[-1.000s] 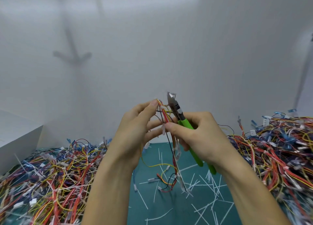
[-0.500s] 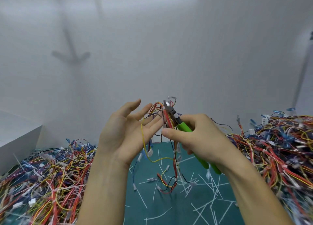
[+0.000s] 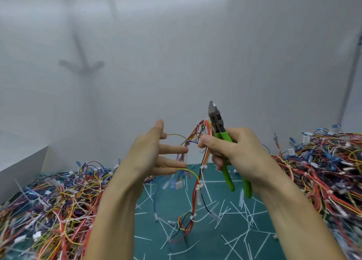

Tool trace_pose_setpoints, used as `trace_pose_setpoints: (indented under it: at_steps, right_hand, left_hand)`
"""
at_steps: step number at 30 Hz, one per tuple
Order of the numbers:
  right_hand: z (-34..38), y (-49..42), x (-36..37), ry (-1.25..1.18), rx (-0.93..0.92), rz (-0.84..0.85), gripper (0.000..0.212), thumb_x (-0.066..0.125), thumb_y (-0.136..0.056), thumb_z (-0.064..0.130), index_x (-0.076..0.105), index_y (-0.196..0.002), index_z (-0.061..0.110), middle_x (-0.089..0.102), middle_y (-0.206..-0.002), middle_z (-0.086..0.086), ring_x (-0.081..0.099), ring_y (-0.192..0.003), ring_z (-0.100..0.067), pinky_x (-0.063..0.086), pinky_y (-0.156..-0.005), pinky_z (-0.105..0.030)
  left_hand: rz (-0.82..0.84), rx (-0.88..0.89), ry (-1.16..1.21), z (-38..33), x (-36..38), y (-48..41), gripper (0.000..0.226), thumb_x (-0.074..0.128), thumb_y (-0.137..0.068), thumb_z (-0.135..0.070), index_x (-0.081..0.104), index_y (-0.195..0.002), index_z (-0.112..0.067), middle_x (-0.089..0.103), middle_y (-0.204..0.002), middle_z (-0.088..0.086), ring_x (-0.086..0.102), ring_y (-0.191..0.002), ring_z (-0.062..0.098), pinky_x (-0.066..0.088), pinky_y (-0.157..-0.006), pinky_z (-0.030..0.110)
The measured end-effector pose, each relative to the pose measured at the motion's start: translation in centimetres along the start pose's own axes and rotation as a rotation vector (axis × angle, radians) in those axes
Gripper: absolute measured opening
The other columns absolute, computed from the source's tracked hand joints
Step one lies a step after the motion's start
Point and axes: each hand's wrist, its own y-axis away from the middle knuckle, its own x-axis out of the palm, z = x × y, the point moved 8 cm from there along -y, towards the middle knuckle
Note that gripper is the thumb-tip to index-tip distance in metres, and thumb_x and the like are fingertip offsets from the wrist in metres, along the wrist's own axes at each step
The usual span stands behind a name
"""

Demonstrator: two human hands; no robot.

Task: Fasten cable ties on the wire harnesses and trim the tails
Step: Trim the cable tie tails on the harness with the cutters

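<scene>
A multicoloured wire harness (image 3: 196, 193) with white cable ties along it hangs above the green mat, its top pinched by my right hand (image 3: 233, 154). That hand also grips green-handled cutters (image 3: 225, 152), jaws pointing up and closed. My left hand (image 3: 152, 154) is held up to the left with straight spread fingers; thin yellow and blue wires of the harness run past its fingertips. It holds nothing firmly.
A green cutting mat (image 3: 254, 230) is strewn with several cut white tie tails. Large heaps of loose harnesses lie at the left (image 3: 49, 207) and the right (image 3: 323, 171). A white box (image 3: 17, 162) stands at far left. A white wall is behind.
My left hand let go of the harness top and opened, moving left. My right hand lifted and turned the cutters more upright, keeping the harness pinched.
</scene>
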Motion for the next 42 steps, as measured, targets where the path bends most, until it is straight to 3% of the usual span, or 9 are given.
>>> trace_pose_setpoints:
  at_steps: [5, 7, 10, 13, 19, 24, 29, 36, 42]
  right_hand:
    - [-0.1, -0.2, -1.0, -0.067, -0.005, -0.053, 0.022, 0.061, -0.097, 0.020, 0.069, -0.084, 0.005, 0.043, -0.047, 0.009, 0.046, -0.047, -0.014, 0.045, -0.052, -0.026]
    - [-0.2, -0.3, -1.5, -0.078, 0.000, -0.076, 0.023, 0.060, -0.098, 0.020, 0.069, -0.083, 0.005, 0.043, -0.047, 0.008, 0.046, -0.047, -0.016, 0.045, -0.054, -0.030]
    - [-0.4, -0.4, -1.9, -0.128, 0.019, -0.103, 0.024, 0.061, -0.097, 0.021, 0.070, -0.083, 0.004, 0.043, -0.050, 0.006, 0.047, -0.048, -0.015, 0.048, -0.051, -0.027]
    - [-0.4, -0.3, -1.8, -0.157, 0.026, -0.100, 0.026, 0.060, -0.097, 0.024, 0.071, -0.083, 0.005, 0.044, -0.053, 0.005, 0.049, -0.049, -0.013, 0.050, -0.050, -0.024]
    - [-0.4, -0.4, -1.8, -0.136, 0.028, -0.136, 0.026, 0.058, -0.099, 0.021, 0.075, -0.085, 0.008, 0.047, -0.053, 0.005, 0.048, -0.049, -0.012, 0.050, -0.049, -0.022]
    - [-1.1, -0.5, -2.9, -0.114, 0.065, -0.193, 0.025, 0.057, -0.099, 0.019, 0.075, -0.085, 0.009, 0.046, -0.051, 0.007, 0.046, -0.047, -0.012, 0.049, -0.048, -0.023]
    - [-1.6, -0.7, -3.7, -0.030, 0.072, -0.193, 0.023, 0.057, -0.099, 0.018, 0.073, -0.086, 0.007, 0.046, -0.049, 0.008, 0.047, -0.048, -0.014, 0.049, -0.053, -0.031]
    - [-1.4, -0.6, -3.4, 0.141, 0.046, -0.100, 0.022, 0.060, -0.098, 0.023, 0.074, -0.085, 0.013, 0.052, -0.054, 0.001, 0.054, -0.051, -0.011, 0.049, -0.056, -0.025]
    - [-1.4, -0.5, -1.7, 0.310, 0.033, 0.042, 0.022, 0.061, -0.094, 0.038, 0.075, -0.083, 0.025, 0.053, -0.056, 0.008, 0.052, -0.052, -0.004, 0.043, -0.050, -0.013]
  left_hand:
    - [0.282, -0.070, -0.265, 1.2, 1.3, 0.4, 0.088, 0.033, -0.071, -0.088, 0.068, -0.100, -0.013, 0.078, -0.091, 0.005, 0.076, -0.084, 0.021, 0.054, -0.077, 0.034]
    - [0.420, 0.015, -0.292, 1.0, 2.2, 0.9, 0.073, 0.049, -0.078, -0.080, 0.075, -0.100, -0.015, 0.078, -0.098, 0.002, 0.074, -0.094, 0.017, 0.052, -0.090, 0.038]
    - [0.544, 0.196, -0.308, 0.0, 3.5, 1.9, 0.027, 0.064, -0.091, -0.037, 0.074, -0.108, -0.019, 0.076, -0.106, 0.000, 0.071, -0.105, 0.015, 0.053, -0.097, 0.035]
    - [0.471, 0.239, -0.277, -0.5, 4.3, 1.6, 0.016, 0.074, -0.087, -0.015, 0.075, -0.102, -0.011, 0.077, -0.099, 0.006, 0.071, -0.094, 0.014, 0.055, -0.088, 0.028]
    - [0.354, 0.206, -0.261, -0.2, 5.0, 1.0, 0.003, 0.067, -0.091, -0.011, 0.066, -0.090, -0.008, 0.074, -0.088, 0.014, 0.072, -0.082, 0.020, 0.061, -0.081, 0.037]
    - [0.348, 0.172, -0.066, -0.4, 3.2, 1.0, 0.009, 0.060, -0.096, -0.015, 0.060, -0.095, -0.006, 0.072, -0.076, 0.009, 0.070, -0.068, 0.020, 0.058, -0.064, 0.026]
    - [0.332, 0.161, 0.124, -0.3, 1.0, 0.6, 0.028, 0.079, -0.071, -0.021, 0.075, -0.091, -0.001, 0.072, -0.080, 0.008, 0.070, -0.071, 0.019, 0.057, -0.065, 0.022]
    - [0.311, 0.127, 0.229, -0.1, 1.0, 0.3, 0.018, 0.070, -0.074, -0.013, 0.075, -0.088, -0.003, 0.074, -0.087, 0.013, 0.073, -0.077, 0.022, 0.057, -0.066, 0.022]
    - [0.400, 0.017, 0.701, -0.7, 2.5, 0.1, 0.011, 0.064, -0.079, -0.019, 0.074, -0.077, -0.021, 0.073, -0.094, -0.006, 0.071, -0.104, 0.021, 0.056, -0.089, 0.043]
